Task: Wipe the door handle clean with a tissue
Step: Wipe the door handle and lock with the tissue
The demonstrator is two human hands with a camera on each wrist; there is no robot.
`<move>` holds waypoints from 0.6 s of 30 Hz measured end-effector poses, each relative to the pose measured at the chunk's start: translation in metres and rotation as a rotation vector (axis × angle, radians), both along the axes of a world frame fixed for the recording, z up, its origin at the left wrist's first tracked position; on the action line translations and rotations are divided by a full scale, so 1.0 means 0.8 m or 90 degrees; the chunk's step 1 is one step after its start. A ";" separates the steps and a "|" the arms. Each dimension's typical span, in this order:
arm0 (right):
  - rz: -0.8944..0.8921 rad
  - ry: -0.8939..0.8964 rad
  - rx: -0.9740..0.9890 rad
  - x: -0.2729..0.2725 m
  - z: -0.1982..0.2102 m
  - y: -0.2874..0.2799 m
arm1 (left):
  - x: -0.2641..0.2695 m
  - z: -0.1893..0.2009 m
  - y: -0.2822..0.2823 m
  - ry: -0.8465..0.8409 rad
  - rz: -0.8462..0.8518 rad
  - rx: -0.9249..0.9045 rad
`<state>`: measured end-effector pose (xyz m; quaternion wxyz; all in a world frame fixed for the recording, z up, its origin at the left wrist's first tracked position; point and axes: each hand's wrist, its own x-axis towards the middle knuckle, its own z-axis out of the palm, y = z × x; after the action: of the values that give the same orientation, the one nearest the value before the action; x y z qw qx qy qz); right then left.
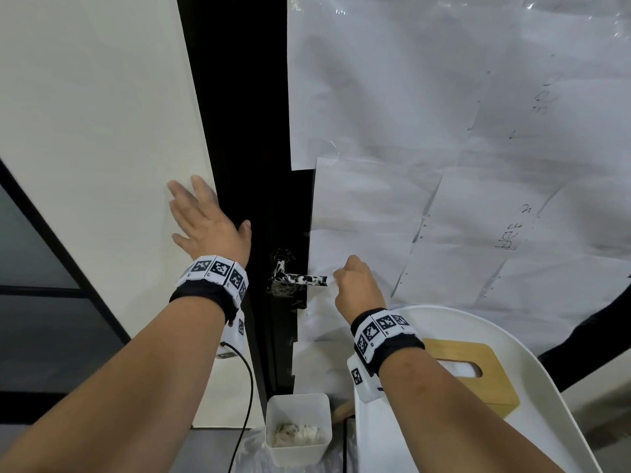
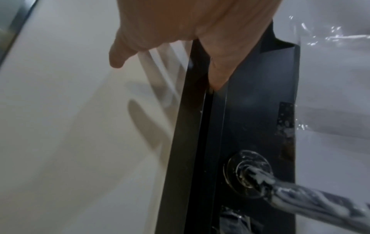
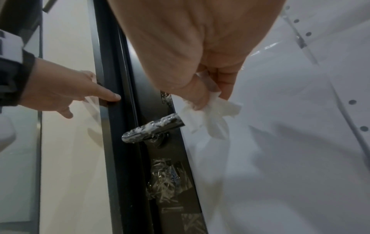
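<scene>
Door handle (image 1: 300, 278) on black door edge, smeared white, long axis horizontal, free end just left of right hand (image 1: 355, 285) pinching tissue (image 3: 212, 114). Left hand (image 1: 208, 220) flat, fingers spread, on wall.

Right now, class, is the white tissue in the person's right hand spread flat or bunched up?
Bunched up. The white paper tissue hangs crumpled and pinched in the right hand, beside the smeared black lever door handle, apparently not touching it.

At the lower right of my head view a white chair (image 1: 532, 339) carries a wooden tissue box (image 1: 485, 380) on its seat. At bottom centre, a white bin (image 1: 297, 428) stands on the floor (image 1: 208, 452), with crumpled tissues (image 1: 297, 435) inside.
</scene>
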<state>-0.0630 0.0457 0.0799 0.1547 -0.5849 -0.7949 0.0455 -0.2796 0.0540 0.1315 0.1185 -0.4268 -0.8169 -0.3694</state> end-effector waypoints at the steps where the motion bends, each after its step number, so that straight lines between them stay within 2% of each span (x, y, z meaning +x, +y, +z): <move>1: -0.008 -0.007 0.001 0.002 0.002 0.001 | 0.000 -0.003 0.001 0.006 -0.003 -0.014; 5: 0.005 -0.039 0.035 0.001 0.005 0.008 | -0.004 -0.010 0.010 0.006 -0.036 -0.047; 12: 0.000 0.019 -0.043 0.000 0.000 0.015 | -0.010 -0.018 0.015 -0.006 -0.080 -0.054; 18: 0.025 -0.034 0.011 -0.005 0.003 0.011 | -0.012 -0.014 0.013 -0.010 -0.086 -0.074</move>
<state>-0.0667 0.0542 0.0826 0.1375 -0.5685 -0.8107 0.0260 -0.2890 0.0648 0.1200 0.0619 -0.4844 -0.8072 -0.3316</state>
